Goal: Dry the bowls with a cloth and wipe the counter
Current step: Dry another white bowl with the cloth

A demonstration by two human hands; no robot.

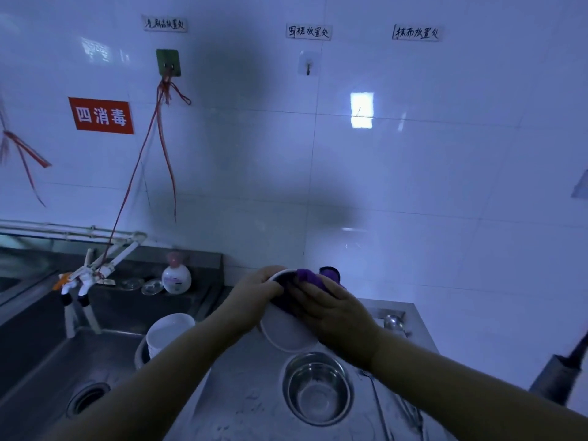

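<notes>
White tiled wall point(413, 186) fills the whole top of the frame, dim and bluish, with a red sign point(101, 115) at the upper left and red strings point(162, 128) dangling from a green hook. Down at centre, both hands are busy over the steel worktop point(241, 405): the left hand point(254, 291) has its fingers curled over the rim of a white bowl point(286, 332), tilted and lifted clear of the surface, while the right hand point(337, 310) grips a purple cloth point(310, 276) pressed into the bowl's mouth. Just below them a steel bowl point(316, 388) sits on the worktop, upright. To the lower left, a stack of white bowls point(168, 331) rests at the edge of the sink point(47, 377), with a soap bottle point(176, 276) on the ledge behind and a ladle point(394, 323) at the right.
</notes>
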